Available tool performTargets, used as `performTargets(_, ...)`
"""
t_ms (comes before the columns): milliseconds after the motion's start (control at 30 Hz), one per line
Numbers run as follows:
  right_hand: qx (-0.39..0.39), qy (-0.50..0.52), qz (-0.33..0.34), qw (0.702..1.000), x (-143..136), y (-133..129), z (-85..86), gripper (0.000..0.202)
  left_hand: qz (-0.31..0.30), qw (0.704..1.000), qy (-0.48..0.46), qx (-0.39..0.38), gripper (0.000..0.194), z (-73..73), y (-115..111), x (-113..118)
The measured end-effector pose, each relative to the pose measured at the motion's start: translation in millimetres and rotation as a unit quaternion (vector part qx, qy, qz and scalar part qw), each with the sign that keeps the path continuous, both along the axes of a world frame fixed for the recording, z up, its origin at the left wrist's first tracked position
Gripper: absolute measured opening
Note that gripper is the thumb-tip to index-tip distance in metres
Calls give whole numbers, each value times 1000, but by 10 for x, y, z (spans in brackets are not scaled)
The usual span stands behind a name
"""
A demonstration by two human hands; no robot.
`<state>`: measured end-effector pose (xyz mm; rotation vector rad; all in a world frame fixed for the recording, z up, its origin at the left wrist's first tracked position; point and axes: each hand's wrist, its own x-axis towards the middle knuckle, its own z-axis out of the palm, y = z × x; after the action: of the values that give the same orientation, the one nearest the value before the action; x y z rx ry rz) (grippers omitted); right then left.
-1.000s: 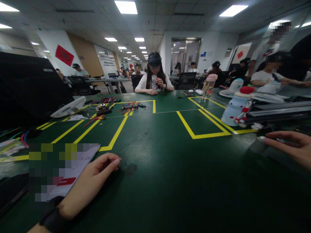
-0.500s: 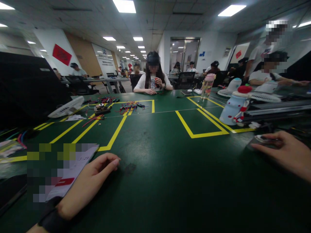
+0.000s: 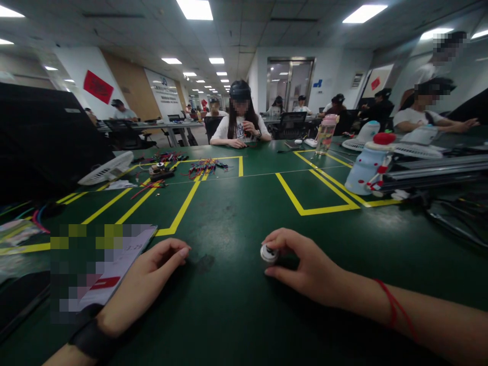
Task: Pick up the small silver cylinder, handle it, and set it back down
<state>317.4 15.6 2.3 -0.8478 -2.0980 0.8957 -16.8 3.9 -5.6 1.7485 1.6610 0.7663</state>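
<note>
My right hand [image 3: 305, 264] grips a small round silvery object [image 3: 269, 254] between thumb and fingers, right of the middle of the green table [image 3: 229, 315]. The object has a dark part on top. My left hand [image 3: 156, 269] rests on the table at the left, beside a phone or tablet [image 3: 114, 269] with a lit screen. Its fingers are curled with the thumb against them, and nothing shows in them.
Wire bundles [image 3: 208, 168] lie at the back left near a white fan [image 3: 107, 169]. At the right stand a blue bottle [image 3: 362, 170], a clear bottle [image 3: 326, 136] and metal rails [image 3: 442, 175]. A person [image 3: 240, 122] sits across the table.
My right hand has moved left from the far right side to near the middle, with the silvery object in its fingers. My left hand has hardly moved.
</note>
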Motion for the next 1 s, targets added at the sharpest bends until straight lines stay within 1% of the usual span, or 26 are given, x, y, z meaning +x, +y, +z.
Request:
performTargets(67,-8,-10,8,1000,-14,9,-47,35,1,1000,4,-2,27,-8,3,-7)
performTargets(133,-26,-17,0,1000,5,11,-77,39,2,1000,8,-5,28,-6,5,9)
performTargets(233,-67,-4,-13,998,12,16,-87,48,-16,1000,21,-8,31,58,-7,148)
performTargets(300,-88,14,-16,996,-4,22,-85,51,-54,998,34,3,31,156,-25,349)
performTargets(400,-100,28,-18,994,-25,34,-93,49,-138,989,26,54,27,343,-28,774)
performTargets(467,-99,29,-23,994,-26,41,-105,51,-183,979,11,89,24,448,4,1057)
performTargets(533,-96,25,-26,995,-23,47,-115,54,-212,971,4,109,17,517,55,1269)
performTargets(600,-93,19,-24,995,-22,50,-118,55,-222,968,7,117,13,553,105,1379)
performTargets(700,-80,4,-18,997,-27,46,-105,54,-204,972,-11,120,12,578,152,1375)
performTargets(767,-58,-10,-20,998,-26,39,-88,54,-177,976,-43,121,11,580,170,1310)
performTargets(833,-28,-31,-31,999,-11,33,-71,50,-156,979,-54,121,11,552,186,1240)
performTargets(900,-7,-52,-44,998,17,31,-59,44,-161,979,-36,117,11,477,195,1192)
performTargets(1000,-9,-61,-48,997,62,33,-46,41,-202,974,19,102,9,293,188,1186)
